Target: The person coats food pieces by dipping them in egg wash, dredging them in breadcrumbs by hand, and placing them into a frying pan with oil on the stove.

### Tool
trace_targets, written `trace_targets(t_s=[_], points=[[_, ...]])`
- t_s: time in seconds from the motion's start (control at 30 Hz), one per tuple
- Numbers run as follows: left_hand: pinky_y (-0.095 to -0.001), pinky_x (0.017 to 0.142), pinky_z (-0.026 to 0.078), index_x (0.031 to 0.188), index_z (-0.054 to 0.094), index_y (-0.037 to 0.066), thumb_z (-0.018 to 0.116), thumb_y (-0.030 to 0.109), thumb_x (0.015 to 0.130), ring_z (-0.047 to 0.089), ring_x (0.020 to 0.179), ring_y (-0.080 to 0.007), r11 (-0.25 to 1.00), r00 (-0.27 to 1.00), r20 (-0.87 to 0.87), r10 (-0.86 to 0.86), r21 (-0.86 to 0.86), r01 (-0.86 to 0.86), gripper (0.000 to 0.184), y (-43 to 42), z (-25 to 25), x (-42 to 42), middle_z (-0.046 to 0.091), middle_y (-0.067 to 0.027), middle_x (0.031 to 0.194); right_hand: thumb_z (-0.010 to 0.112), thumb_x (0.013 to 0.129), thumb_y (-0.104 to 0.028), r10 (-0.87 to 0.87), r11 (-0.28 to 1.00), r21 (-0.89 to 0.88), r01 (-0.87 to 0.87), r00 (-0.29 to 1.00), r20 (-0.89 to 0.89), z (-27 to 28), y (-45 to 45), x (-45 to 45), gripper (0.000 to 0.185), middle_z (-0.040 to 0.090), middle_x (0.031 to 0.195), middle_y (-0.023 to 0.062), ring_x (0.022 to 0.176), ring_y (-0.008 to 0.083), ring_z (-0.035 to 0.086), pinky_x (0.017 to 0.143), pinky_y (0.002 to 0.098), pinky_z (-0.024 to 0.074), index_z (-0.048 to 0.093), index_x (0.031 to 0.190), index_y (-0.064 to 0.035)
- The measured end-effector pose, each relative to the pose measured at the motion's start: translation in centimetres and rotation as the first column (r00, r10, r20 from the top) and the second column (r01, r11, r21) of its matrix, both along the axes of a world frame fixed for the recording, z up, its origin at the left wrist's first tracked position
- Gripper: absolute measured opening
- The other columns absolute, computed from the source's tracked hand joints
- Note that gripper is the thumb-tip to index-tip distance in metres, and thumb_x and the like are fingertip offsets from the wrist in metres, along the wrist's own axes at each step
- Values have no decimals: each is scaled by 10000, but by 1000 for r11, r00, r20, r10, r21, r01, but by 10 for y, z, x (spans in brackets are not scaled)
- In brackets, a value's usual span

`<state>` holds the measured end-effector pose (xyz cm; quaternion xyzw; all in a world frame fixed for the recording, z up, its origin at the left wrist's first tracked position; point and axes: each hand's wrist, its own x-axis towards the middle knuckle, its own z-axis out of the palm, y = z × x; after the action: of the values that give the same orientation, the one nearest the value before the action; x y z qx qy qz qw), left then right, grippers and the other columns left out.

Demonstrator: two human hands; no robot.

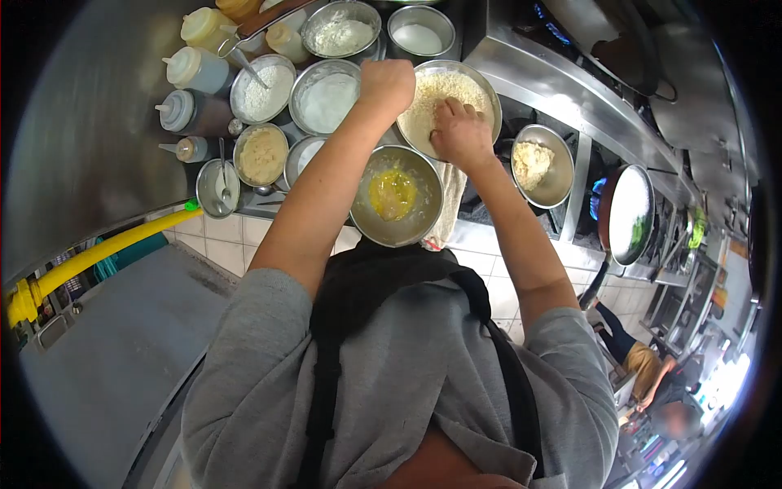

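Note:
My right hand (pixel 463 132) is in a metal bowl (pixel 494 96) of pale breadcrumbs (pixel 446 85). Its fingers are apart, bent down onto the crumbs. At that bowl's left rim is my left hand (pixel 388 85), closed like a fist; what it grips, if anything, is hidden. Nearer my body stands a steel bowl (pixel 419 218) with yellow beaten egg (pixel 383 189) and a pale piece (pixel 394 202) lying in it. To the right, a smaller metal bowl (pixel 562 175) holds clumpy crumbs (pixel 532 165).
Bowls of white powder (pixel 346 37) and squeeze bottles (pixel 195 69) crowd the left. A spoon (pixel 224 183) stands in a small bowl. On the right, a pan (pixel 631 213) sits by a lit burner (pixel 596 200). Another person (pixel 648 371) is at the far right.

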<state>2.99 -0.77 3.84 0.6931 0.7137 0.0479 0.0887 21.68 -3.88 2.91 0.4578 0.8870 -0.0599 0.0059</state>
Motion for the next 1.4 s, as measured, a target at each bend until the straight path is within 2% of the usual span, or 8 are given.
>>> trace_targets(t_s=[0.17,0.27,0.57,0.63,0.73,0.83,1.3,1.4], points=[[-495,865,469,853,751,99,602,93,794,712,881,-296,1000,1000,24,6,-21,-5,161,-2,2,1,735,-154,903,645,803,-248,5,1000,-5,-5,998,-61,-13,30,9,352,688,961,130,920,306,668,857,427,509,654,1115,-84],[-505,904,462,867,754,95,608,82,790,711,895,-298,999,999,50,14,-51,-11,165,-1,3,1,736,-152,917,685,804,-327,-221,849,-529,8,914,-341,2,58,23,473,691,1125,181,1026,336,660,901,404,509,660,1174,-32],[-504,890,459,877,755,97,578,104,822,711,897,-294,998,999,42,26,-64,-23,186,-1,7,4,739,-141,934,733,787,-363,-88,931,-332,150,977,195,2,48,22,419,679,1109,156,1077,286,652,904,416,521,648,1060,-56],[-500,870,460,874,755,98,572,103,824,712,892,-292,998,999,29,17,-67,-15,189,-1,4,0,739,-141,933,666,854,-314,231,964,-186,-188,941,248,-24,65,34,363,676,1144,153,1064,320,651,909,416,516,645,1128,-78],[-493,840,462,864,754,100,568,101,824,712,883,-290,998,1000,20,7,-67,-6,191,-2,4,1,739,-139,924,572,921,-422,-285,866,-449,219,955,-83,30,38,14,572,517,1413,159,1261,344,529,1029,434,449,494,1393,-109],[-482,819,465,852,755,104,567,105,825,713,878,-288,999,1000,20,14,-47,-13,190,3,2,1,740,-134,906,516,950,-433,19,1000,3,-19,1000,10,-18,-3,1,661,379,1521,189,1400,343,374,1138,470,323,388,1467,-42],[-485,812,486,959,734,91,517,142,851,697,950,-317,993,1000,7,5,-120,-4,248,1,7,2,725,-160,983,394,995,-473,24,966,-259,24,983,180,-8,9,2,732,154,1628,136,1491,309,199,1196,522,164,166,1557,-61],[-479,812,490,966,734,91,533,137,850,697,959,-316,993,1000,-18,3,-117,-5,237,3,16,2,725,-160,979,542,925,-449,31,991,-134,-17,995,100,14,9,-2,735,309,1565,132,1434,297,322,1178,522,220,308,1505,-61]])
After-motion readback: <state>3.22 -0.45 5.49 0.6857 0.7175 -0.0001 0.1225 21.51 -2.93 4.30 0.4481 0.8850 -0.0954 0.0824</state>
